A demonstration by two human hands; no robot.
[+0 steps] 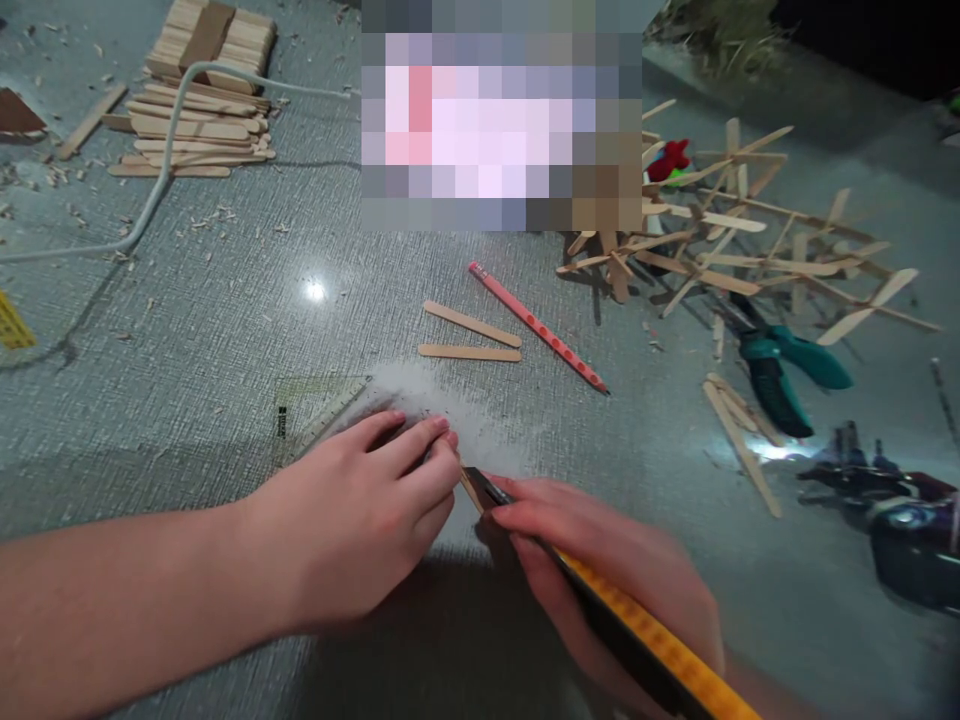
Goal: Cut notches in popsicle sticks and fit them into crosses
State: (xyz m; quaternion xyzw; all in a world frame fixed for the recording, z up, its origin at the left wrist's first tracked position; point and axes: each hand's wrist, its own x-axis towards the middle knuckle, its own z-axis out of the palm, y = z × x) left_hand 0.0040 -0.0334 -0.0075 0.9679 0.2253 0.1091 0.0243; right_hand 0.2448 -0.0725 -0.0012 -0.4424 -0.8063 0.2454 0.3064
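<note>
Bundle (pixel 251 45) in band (pixel 206 40), beyond left grip (pixel 360 510). Set square (pixel 334 412) beside left fingers. Left grip: fingers close together, holding stick (pixel 470 490) down towards right grip (pixel 630 550). Right grip: closed round cutter (pixel 645 620), blade at stick. Judged best: stick pinned firmly, fingertips off blade line, light strokes.

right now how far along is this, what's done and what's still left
Looks partway. Probably done: the crossed sticks at the right, already joined or piled in star shapes. In hand: the right hand holds a cutter against a stick that the left hand steadies. Apparently left: two loose sticks near the pencil and the stack at upper left.
</note>
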